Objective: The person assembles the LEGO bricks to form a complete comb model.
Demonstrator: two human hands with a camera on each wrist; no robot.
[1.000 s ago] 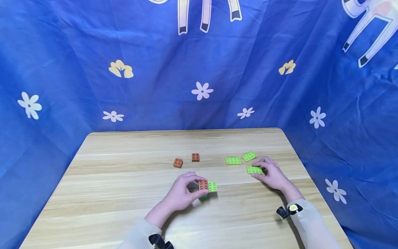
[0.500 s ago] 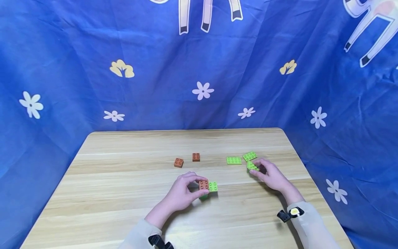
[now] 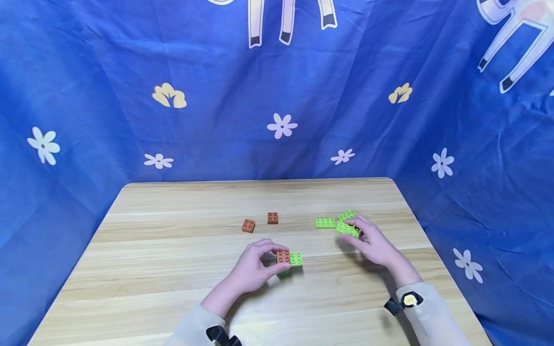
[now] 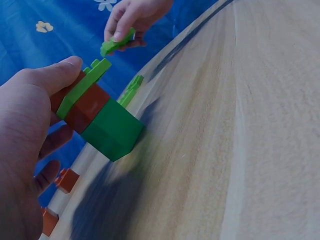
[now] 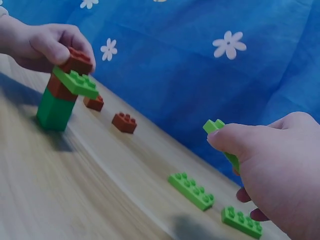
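Observation:
My left hand (image 3: 253,269) pinches the top reddish-brown brick (image 3: 283,256) of a small upright stack. Under that brick a light green plate (image 3: 296,259) juts out to the right. Below the plate come another brown brick (image 4: 95,103) and, on the table, a dark green block (image 4: 112,131). Off to the right, my right hand (image 3: 377,246) holds a second light green plate (image 3: 347,229) between thumb and fingers. This plate is raised above the table, and the hand hides part of it in the right wrist view.
Two more light green plates lie on the wooden table, one flat (image 3: 325,223) and one angled plate (image 3: 346,215) partly behind the right hand. Two loose brown bricks, left brick (image 3: 248,226) and right brick (image 3: 272,218), sit beyond the stack. A blue patterned curtain (image 3: 225,144) encloses the table.
The right hand has lifted its light green plate from the table, turned it, and moved slightly left and away. The left hand and the stack have stayed still.

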